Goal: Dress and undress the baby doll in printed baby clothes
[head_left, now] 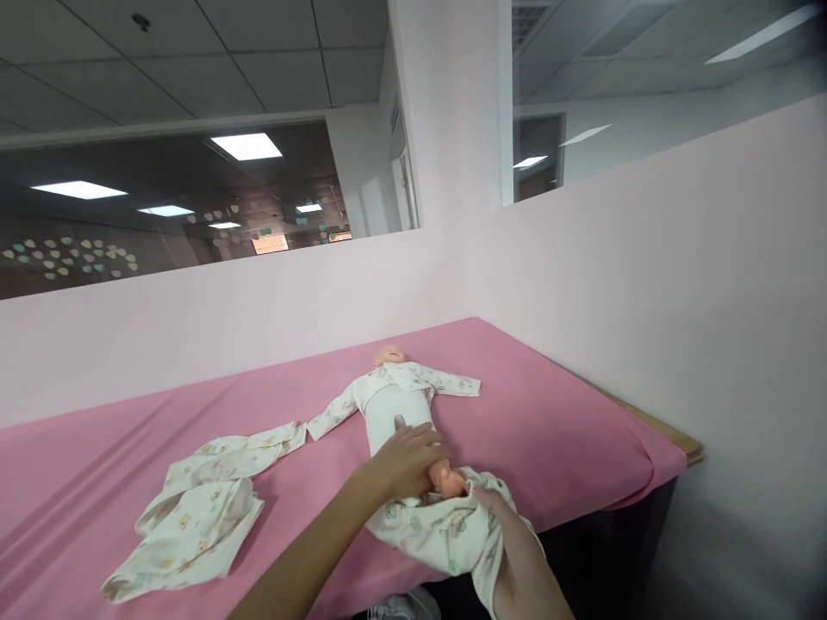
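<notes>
A baby doll (391,406) lies on its back on the pink cloth, head toward the wall and arms spread. Its printed baby top (407,375) is bunched up at the chest, leaving the white torso bare. My left hand (407,458) is closed round the doll's leg, whose bare foot (447,479) points toward my right hand. Printed baby trousers (445,534) hang gathered near that foot. My right hand (507,534) grips their fabric close to the toes; part of its fingers is hidden by the cloth. The doll's other leg is out of sight.
Another printed baby garment (194,499) lies folded on the left of the table. The pink tablecloth (530,430) covers the table, with a wooden corner (685,443) showing at right. White walls (678,284) with windows close off the back and right side.
</notes>
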Tool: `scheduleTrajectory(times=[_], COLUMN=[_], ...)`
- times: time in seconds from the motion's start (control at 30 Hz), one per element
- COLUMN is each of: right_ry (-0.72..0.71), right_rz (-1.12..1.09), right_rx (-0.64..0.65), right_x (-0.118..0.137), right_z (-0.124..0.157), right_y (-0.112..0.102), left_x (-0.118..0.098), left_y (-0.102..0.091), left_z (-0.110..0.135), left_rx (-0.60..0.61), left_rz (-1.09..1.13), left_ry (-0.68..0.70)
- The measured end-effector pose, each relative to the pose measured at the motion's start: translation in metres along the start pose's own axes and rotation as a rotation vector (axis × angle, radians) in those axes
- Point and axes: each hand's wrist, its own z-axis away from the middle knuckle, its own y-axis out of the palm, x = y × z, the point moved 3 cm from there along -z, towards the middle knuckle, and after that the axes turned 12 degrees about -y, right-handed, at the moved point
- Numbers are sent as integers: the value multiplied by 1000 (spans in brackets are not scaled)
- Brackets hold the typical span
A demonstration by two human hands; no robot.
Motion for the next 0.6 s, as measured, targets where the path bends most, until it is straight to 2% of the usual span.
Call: scheduleTrajectory(times=[0.13,0.27,0.37,0.5,0.53,0.6], right_ry=[73,233,338,394,404,418], right_rz=[-66,-179,-263,-284,-274,-248], right_rx=[17,42,9,13,12,27], right_x=[-4,-7,-4,1,2,4], right_z=[-2,-2,-2,1,2,6], right_y=[13,40,51,56,56,55], left_x=[-4,-6,-10,-29,-38,-57], left_y=[17,16,3,-14,-13,-5], left_z=[3,3,10,39,48,62], left_rx=[-31,-25,3,-104,-106,-34], left_rz=[-73,-61,162,592,621,574], left_ry=[22,3,-82,-378,-409,-413])
